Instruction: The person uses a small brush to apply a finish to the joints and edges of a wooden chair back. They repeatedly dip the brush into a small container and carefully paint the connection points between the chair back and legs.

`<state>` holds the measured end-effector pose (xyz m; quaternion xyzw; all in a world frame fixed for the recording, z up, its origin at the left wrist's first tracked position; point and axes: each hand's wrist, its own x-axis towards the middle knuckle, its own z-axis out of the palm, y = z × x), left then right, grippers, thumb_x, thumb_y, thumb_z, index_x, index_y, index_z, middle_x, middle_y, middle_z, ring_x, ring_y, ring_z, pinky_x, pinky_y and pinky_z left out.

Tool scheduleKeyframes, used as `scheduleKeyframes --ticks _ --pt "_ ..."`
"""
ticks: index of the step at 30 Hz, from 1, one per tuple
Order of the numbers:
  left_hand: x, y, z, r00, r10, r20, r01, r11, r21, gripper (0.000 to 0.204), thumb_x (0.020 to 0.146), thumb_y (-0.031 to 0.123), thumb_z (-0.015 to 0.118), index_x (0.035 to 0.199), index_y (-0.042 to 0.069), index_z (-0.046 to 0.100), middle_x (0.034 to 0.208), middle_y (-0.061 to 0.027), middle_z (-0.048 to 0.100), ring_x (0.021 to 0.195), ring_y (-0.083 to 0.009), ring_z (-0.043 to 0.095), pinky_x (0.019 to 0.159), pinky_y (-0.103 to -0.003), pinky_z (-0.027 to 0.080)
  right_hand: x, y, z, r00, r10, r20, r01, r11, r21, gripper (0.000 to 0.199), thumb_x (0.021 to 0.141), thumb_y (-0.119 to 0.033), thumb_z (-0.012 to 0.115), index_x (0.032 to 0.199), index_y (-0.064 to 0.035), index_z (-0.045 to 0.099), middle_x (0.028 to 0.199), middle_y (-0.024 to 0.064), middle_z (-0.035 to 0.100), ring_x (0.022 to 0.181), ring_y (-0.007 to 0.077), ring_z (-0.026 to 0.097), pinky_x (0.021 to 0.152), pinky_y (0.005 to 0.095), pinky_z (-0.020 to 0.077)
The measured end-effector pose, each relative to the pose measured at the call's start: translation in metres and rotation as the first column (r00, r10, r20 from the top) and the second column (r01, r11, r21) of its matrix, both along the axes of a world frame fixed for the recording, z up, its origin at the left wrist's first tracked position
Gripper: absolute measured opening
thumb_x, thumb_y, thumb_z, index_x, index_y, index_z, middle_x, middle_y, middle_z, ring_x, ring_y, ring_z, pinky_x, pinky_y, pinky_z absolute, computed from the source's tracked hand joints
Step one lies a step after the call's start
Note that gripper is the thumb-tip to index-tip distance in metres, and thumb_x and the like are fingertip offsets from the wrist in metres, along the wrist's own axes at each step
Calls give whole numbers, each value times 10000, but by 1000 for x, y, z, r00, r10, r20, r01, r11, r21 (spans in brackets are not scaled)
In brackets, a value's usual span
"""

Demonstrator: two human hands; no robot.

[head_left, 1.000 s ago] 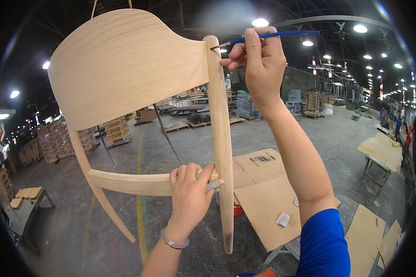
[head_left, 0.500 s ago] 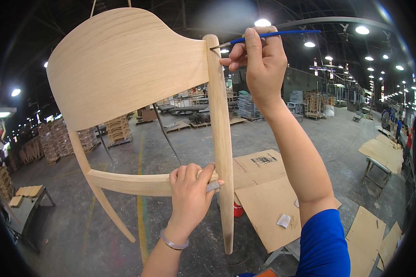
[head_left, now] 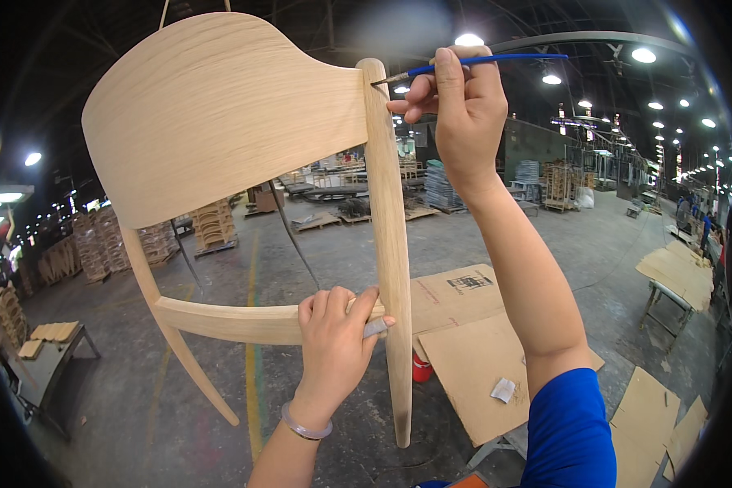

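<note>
We hold a pale wooden chair frame (head_left: pixel 220 106) up across the view's centre. Our left hand (head_left: pixel 333 346) clamps its lower rail at 6 o'clock; our right hand (head_left: pixel 455 106), at 1 o'clock, pinches a blue brush (head_left: pixel 480 61), tip touching the upright post. Cardboard sheets (head_left: pixel 472 358) lie below.

The chair frame (head_left: pixel 220 114) is pale blond wood with fine straight grain, the brush (head_left: pixel 480 62) has a blue handle, the sleeve (head_left: pixel 568 427) is bright blue, the cardboard (head_left: pixel 472 366) is tan and the floor (head_left: pixel 317 260) grey with a yellow stripe.
</note>
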<state>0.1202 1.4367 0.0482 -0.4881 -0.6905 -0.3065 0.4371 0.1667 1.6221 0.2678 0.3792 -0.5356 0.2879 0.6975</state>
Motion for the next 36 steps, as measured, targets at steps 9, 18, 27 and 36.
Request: scheduleKeyframes --ticks 9,18,27,36 --pt "1 4 1 1000 16 6 -16 1000 0 351 940 308 750 1200 73 725 941 -53 534 953 -256 536 976 -444 370 -2 5 1 1000 3 -1 -3 1000 4 184 1132 -175 530 1091 5 536 702 84 705 598 123 721 540 221 581" --pt "1 8 2 999 34 16 -34 999 -2 357 946 316 743 1210 77 723 946 -54 534 964 -263 536 989 -454 367 -5 9 3 1000 25 12 -25 1000 -2 196 1135 -178 520 1097 13 534 708 90 706 607 130 728 551 226 592" --pt "7 12 6 999 47 19 -47 999 -3 363 945 312 745 1218 74 719 954 -59 533 967 -265 533 987 -454 364 -4 14 9 999 35 -3 -35 999 5 200 1137 -180 513 1096 14 532 717 97 713 611 132 733 551 224 590" --pt "7 17 7 997 72 20 -72 997 -4 372 948 320 743 1224 72 718 951 -60 536 962 -266 530 980 -452 365 -7 20 9 997 70 35 -69 997 -19 190 1137 -175 512 1100 11 522 722 89 707 611 125 728 558 230 600"
